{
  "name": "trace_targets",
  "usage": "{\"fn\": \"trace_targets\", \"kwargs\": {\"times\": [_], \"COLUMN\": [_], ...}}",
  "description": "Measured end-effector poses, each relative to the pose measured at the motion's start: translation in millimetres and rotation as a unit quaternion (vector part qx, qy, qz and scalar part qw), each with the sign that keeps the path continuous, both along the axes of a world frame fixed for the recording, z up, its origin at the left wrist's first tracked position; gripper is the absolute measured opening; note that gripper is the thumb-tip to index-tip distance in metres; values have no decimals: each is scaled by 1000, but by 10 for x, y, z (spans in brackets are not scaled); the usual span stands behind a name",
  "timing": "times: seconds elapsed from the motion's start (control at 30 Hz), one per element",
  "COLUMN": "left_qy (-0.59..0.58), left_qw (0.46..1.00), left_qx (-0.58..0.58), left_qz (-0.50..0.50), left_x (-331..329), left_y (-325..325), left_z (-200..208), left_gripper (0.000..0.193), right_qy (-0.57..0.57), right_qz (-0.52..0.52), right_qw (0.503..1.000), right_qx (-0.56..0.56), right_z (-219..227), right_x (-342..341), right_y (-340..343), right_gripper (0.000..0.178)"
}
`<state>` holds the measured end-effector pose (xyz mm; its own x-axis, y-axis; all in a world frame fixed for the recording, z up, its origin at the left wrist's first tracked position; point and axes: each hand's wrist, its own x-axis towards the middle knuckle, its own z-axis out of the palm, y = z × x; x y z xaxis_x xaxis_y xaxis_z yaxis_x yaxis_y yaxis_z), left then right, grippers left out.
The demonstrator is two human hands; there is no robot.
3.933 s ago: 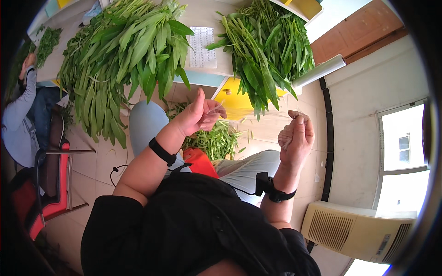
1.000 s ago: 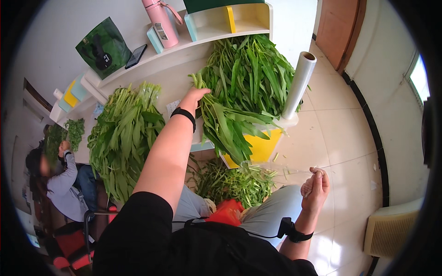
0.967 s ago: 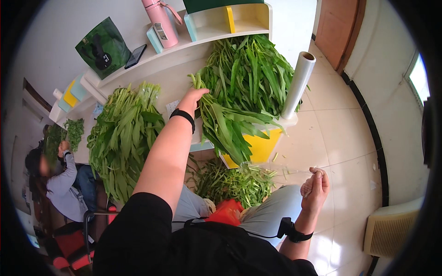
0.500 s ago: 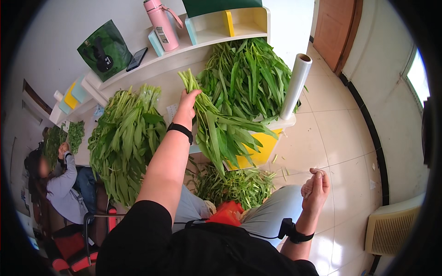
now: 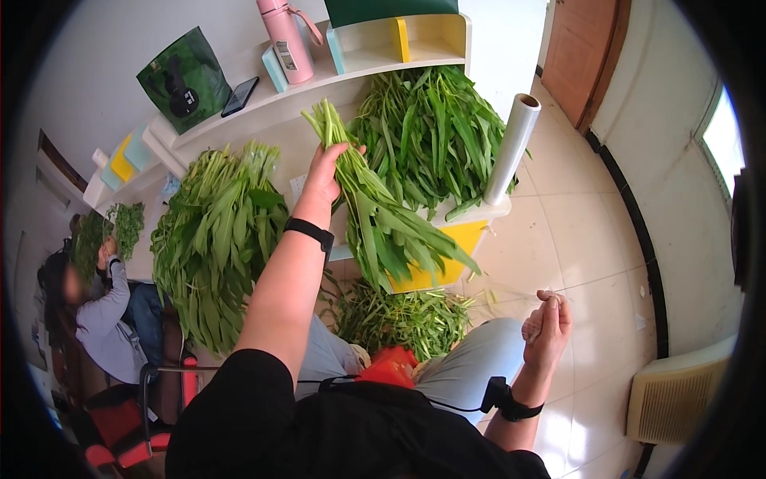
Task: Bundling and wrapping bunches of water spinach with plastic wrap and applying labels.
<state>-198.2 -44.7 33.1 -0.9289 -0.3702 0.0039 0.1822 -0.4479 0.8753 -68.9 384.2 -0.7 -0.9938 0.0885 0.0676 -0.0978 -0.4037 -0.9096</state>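
Observation:
My left hand (image 5: 325, 172) is closed around the stems of a bunch of water spinach (image 5: 369, 203), held in the air with its stem ends up and its leaves trailing down to the right. Behind it, a large heap of the same greens (image 5: 435, 140) lies on the table. To the left, a second heap of water spinach (image 5: 227, 231) hangs over the table's edge. My right hand (image 5: 549, 327) is up over my right knee, fingers closed on a crumpled piece of thin plastic film (image 5: 531, 326), partly hidden by the fingers.
An upright roll of clear film (image 5: 511, 149) stands at the table's right corner. A shelf holds a pink flask (image 5: 287, 48), a phone (image 5: 240, 96) and a green bag (image 5: 177, 84). Trimmings (image 5: 403, 323) and a red bag (image 5: 388, 366) are between my legs. A co-worker (image 5: 112, 319) sits at left.
The bunch in my left hand has turned slightly, its stem ends moving a little left and its leaves gathering closer together. My right hand stays in place.

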Motion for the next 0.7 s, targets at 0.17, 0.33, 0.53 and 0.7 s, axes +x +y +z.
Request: {"fn": "trace_targets", "kwargs": {"times": [0.17,0.33,0.53,0.7], "left_qy": [86,155,147,153], "left_qw": [994,967,935,928], "left_qx": [-43,-125,-191,-220], "left_qz": [-48,-162,-262,-259], "left_x": [456,1068,1682,1935], "left_y": [293,676,858,894], "left_z": [547,1046,712,399], "left_gripper": [40,52,58,57], "right_qy": [4,32,43,95], "right_qz": [10,16,89,157], "right_qw": [1000,999,992,971], "right_qx": [5,8,80,153], "right_z": [123,341,763,936], "right_x": [41,54,158,324], "right_y": [-70,-176,-639,-973], "right_gripper": [23,22,23,22]}}
